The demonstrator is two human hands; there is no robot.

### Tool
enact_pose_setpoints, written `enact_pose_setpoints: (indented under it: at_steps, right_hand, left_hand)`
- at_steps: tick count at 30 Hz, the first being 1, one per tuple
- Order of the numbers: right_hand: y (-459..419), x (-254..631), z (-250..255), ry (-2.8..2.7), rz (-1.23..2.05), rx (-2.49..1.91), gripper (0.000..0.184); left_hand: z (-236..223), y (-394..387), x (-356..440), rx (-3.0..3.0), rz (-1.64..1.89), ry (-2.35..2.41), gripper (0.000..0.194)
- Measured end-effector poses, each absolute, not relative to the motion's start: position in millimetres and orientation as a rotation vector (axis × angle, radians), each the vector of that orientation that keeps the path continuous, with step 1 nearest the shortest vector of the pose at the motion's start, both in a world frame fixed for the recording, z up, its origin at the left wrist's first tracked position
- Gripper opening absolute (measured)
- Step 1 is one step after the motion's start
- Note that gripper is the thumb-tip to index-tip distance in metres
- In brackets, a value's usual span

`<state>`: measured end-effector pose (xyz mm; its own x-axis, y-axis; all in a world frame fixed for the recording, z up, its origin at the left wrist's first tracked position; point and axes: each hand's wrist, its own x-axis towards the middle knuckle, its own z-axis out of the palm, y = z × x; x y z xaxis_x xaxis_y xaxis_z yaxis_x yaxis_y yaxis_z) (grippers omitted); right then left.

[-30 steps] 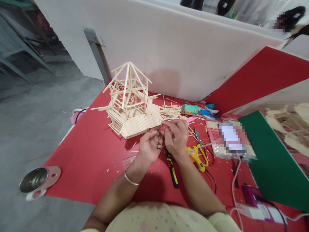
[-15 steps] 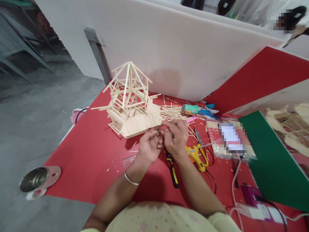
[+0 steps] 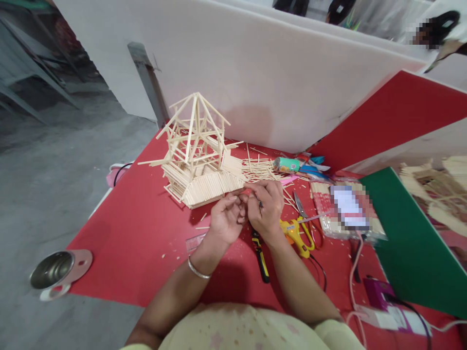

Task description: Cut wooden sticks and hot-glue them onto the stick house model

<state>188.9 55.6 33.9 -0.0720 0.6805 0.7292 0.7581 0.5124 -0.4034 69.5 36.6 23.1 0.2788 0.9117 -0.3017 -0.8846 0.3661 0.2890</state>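
Observation:
A model building of thin wooden sticks stands on the red tabletop, with an open pointed roof frame and a stick-covered base. At the near right corner of that base, my left hand is palm up with its fingers curled in. My right hand is closed against it, fingertips meeting the left ones; a ring shows on one finger. Whatever lies between the fingertips is too small to make out. Under my right wrist lies a black and yellow cutter. Loose sticks are heaped behind my hands.
A yellow glue gun and scissors lie right of my hands. Farther right are a phone on packaged sticks, a green board and a power strip. A metal-lined mug stands at the left edge. White panels rise behind.

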Motion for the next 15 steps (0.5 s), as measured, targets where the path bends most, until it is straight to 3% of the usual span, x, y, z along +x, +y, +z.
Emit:
enact_pose_setpoints:
  at_steps: [15]
  right_hand:
    - [52.3,189.0,33.6,-1.75,-0.089,-1.208,0.029]
  left_hand:
    - [17.8,37.8,69.6,0.094,1.199,0.456,0.022]
